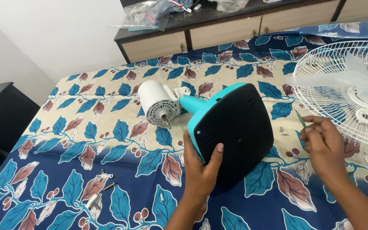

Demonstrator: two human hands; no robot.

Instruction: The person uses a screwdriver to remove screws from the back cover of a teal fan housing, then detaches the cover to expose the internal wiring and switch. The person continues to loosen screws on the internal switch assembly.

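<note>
Left hand (201,168) closed around the lower edge of the fan base (235,132), thumb pressed flat on its black underside, fingers wrapped behind the teal rim. Base is tipped up on edge on the bed (64,145), underside facing the camera. Its teal neck runs up-left to the white motor housing (157,102), which lies on its side with the bare metal shaft (167,122) pointing down toward the base.

Right hand (324,142) sits to the right of the base, apart from it, fingers pinched shut on a thin green-handled screwdriver (300,118) (only the slim upper part shows above the fingertips). Two small screws (283,130) lie on the cover between the base and this hand.

Just beyond the right hand: the white wire fan guard (333,93) lying flat, with the translucent fan blade (354,79) resting on it.

Near the left foreground, well apart from both hands, a scatter of loose hardware (103,187): screws and a small white piece.

Bed cover is blue and cream with a leaf print. Behind the bed, a dark-topped cabinet (218,30) with plastic bags (150,15) on top.
</note>
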